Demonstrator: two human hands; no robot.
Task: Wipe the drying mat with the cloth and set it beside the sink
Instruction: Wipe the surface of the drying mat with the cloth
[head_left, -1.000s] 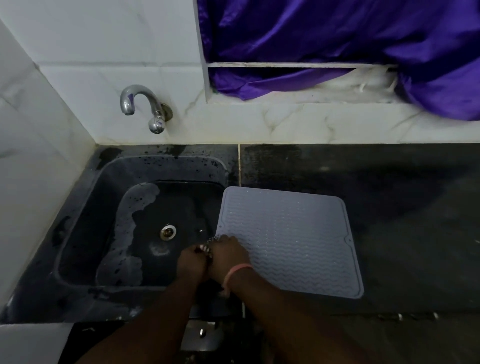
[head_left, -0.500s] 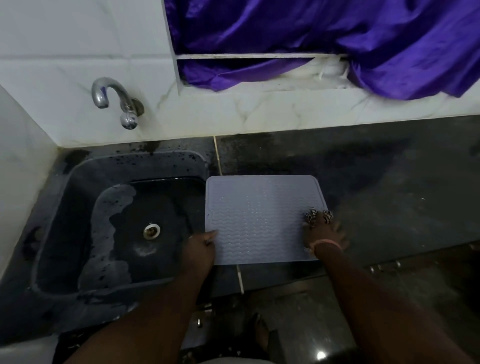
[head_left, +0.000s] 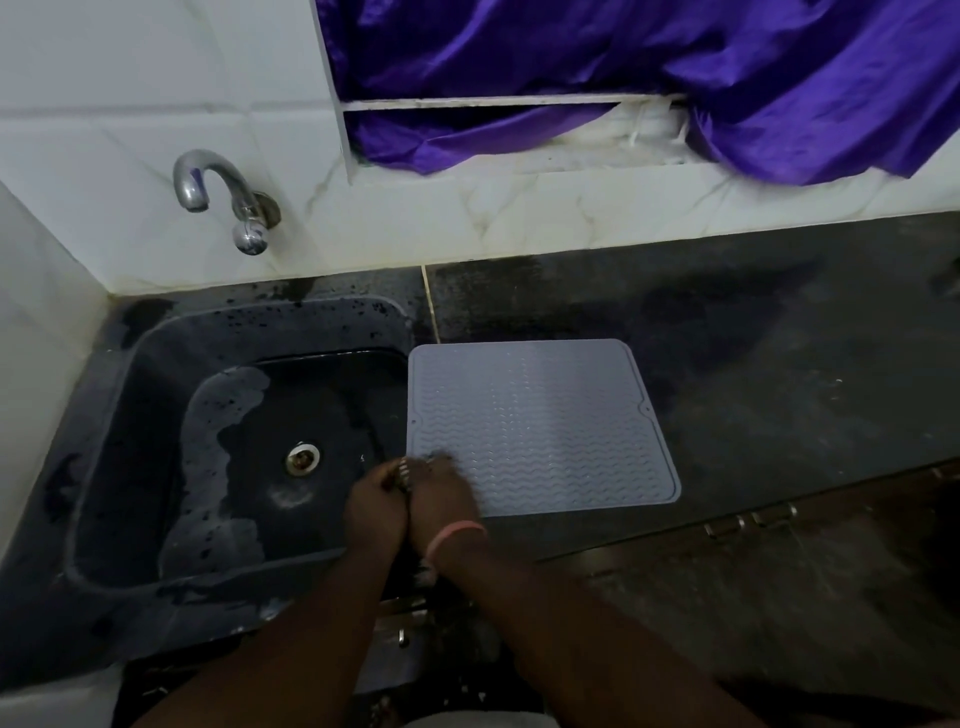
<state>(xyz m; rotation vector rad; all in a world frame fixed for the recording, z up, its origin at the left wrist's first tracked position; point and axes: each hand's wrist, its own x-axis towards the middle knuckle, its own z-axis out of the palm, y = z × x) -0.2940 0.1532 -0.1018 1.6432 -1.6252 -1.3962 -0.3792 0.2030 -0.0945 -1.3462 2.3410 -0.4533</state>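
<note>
The drying mat (head_left: 540, 423) is seen flat on the dark counter (head_left: 779, 374), just right of the sink (head_left: 104, 467) at frame centre, so placement is judged done. No cloth is seen. The left hand (head_left: 375, 503) and right hand (head_left: 441, 500) are pressed together at the mat's lower-left corner; their grip cannot be told. White tiles (head_left: 130, 78) and a purple curtain (head_left: 623, 52) fill the upper frame.

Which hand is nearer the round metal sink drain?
Left. The left hand sits at the dark sink's front right edge, just right of the round metal drain. The right hand is farther right, on the grey ribbed drying mat's near-left corner.
</note>
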